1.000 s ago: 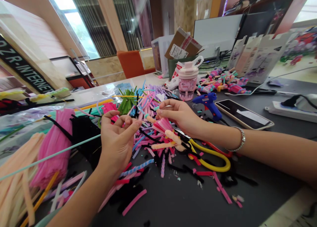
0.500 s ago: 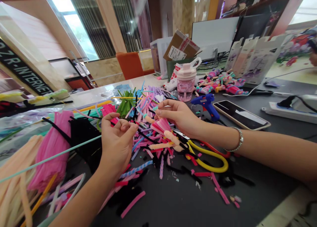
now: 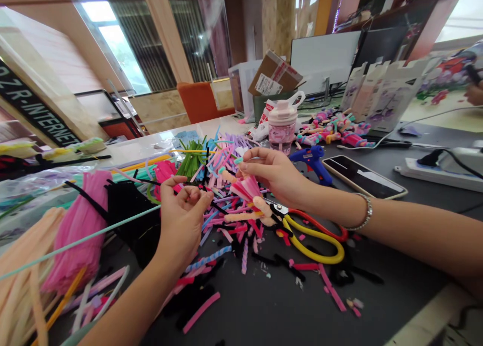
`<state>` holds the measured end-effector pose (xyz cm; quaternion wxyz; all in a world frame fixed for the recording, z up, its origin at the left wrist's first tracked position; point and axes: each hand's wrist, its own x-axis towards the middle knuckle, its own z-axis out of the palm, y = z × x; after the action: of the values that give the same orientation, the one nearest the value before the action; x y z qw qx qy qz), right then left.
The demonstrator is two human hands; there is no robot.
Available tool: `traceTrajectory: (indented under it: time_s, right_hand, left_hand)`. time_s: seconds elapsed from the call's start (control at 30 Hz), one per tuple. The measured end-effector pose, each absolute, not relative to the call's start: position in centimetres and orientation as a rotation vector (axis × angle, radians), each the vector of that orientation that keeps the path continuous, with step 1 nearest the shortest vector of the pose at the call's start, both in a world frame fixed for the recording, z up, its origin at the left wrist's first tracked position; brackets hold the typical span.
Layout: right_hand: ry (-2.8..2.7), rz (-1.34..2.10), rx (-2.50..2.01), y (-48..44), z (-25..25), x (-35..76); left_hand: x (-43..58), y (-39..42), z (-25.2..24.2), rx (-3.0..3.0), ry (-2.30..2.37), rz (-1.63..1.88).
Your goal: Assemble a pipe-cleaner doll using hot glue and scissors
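My right hand (image 3: 271, 175) pinches a small pipe-cleaner figure (image 3: 247, 190), which has a pink fan-shaped skirt and peach limbs. My left hand (image 3: 184, 225) is raised over the table, its fingers curled around a thin black pipe cleaner (image 3: 217, 205) that runs toward the figure. Beneath both hands lies a heap of cut pipe-cleaner pieces (image 3: 226, 235) in pink, blue, lilac and black. Yellow-and-red-handled scissors (image 3: 313, 240) rest just below my right wrist, their blades hidden under the figure's limbs.
Bundles of pink (image 3: 73, 235), black (image 3: 128, 220), peach (image 3: 26, 250) and green (image 3: 192, 160) pipe cleaners lie around the heap. Farther back are a blue glue gun (image 3: 311, 164), a phone (image 3: 362, 177), a pink bottle (image 3: 282, 124) and several finished figures (image 3: 332, 132). A co-worker's hand (image 3: 474, 94) shows at upper right.
My left fingers have curled in tighter, and my right hand has lifted the figure slightly. A co-worker's hand has come into view at upper right. The whole view has shifted slightly.
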<state>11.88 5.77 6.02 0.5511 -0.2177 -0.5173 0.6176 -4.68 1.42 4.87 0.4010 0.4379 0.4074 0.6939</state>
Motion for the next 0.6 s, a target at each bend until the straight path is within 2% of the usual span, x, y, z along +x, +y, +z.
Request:
traceTrajectory:
  time_s: [0.37, 0.6]
  right_hand:
    - [-1.285, 1.332, -0.393, 4.5, 8.4, 12.8]
    - [-1.517, 1.4, -0.447, 2.1, 9.3, 12.8]
  left_hand:
    - [-4.2, 1.2, 3.3, 1.226, 1.04, 1.563]
    - [-3.5, 0.4, 2.8, 1.412, 0.985, 1.332]
